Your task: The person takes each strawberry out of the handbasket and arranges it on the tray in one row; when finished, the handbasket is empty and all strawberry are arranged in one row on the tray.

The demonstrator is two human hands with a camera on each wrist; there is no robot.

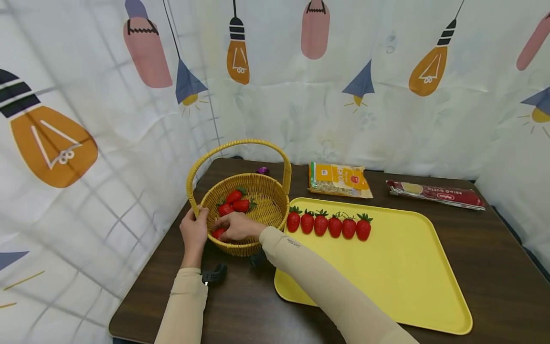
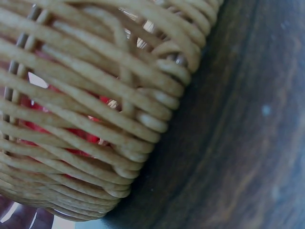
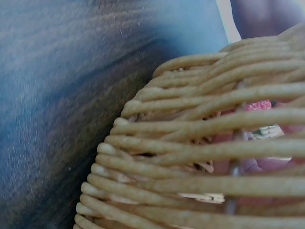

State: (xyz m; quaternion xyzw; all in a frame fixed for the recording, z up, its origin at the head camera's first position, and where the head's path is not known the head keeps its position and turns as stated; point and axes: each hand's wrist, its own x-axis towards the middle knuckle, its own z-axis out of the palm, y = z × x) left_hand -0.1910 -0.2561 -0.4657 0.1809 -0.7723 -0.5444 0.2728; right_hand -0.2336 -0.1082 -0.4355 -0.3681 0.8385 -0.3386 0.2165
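Observation:
A yellow wicker basket (image 1: 275, 206) with a tall arched handle stands at the left of the table. My left hand (image 1: 194, 233) grips its left rim beside the foot of the handle. Inside the basket, my right hand (image 1: 238, 226) has its fingers around a strawberry (image 1: 218, 233) by the near left wall. Several more strawberries (image 1: 235, 196) lie loose behind that hand. Both wrist views are filled by woven basket wall (image 2: 95, 105), with red showing through the gaps. The right fingertips are partly hidden.
Right of the basket lies a yellow tray (image 1: 399, 267), with several strawberries (image 1: 321, 223) in a row along its far left part. Behind it are an orange-yellow food packet (image 1: 339, 180) and a long red packet (image 1: 436, 194). A small purple item (image 1: 262, 170) sits behind the basket.

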